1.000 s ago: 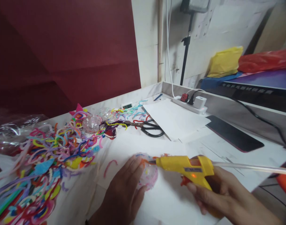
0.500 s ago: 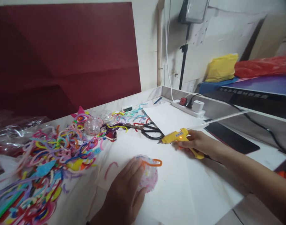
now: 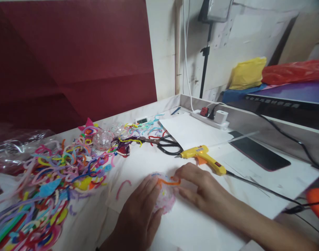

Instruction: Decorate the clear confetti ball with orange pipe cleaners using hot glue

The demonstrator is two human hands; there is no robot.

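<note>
A see-through ball (image 3: 166,202) with pink and coloured flecks rests on the white paper. My left hand (image 3: 138,205) is wrapped over its left side, holding it. Across the top of the ball runs a bent orange pipe cleaner (image 3: 167,182), its left end under my left fingertips. My right hand (image 3: 196,183) is at the ball's right side, thumb and forefinger apart around the looped end of the pipe cleaner. Just beyond that hand a yellow glue gun (image 3: 197,152) lies on the paper, a clear glue stick (image 3: 235,137) poking from its back.
Black-handled scissors (image 3: 170,145) lie near the glue gun's nozzle. Loose colourful pipe cleaners (image 3: 70,164) cover the left side, with another clear ball (image 3: 102,139) behind. A phone (image 3: 261,151) and a power strip (image 3: 210,118) are at right. The gun's cord (image 3: 264,190) trails right.
My right hand has let go of the glue gun, now lying on the paper, and has moved left to the orange pipe cleaner. My left hand stays on the ball.
</note>
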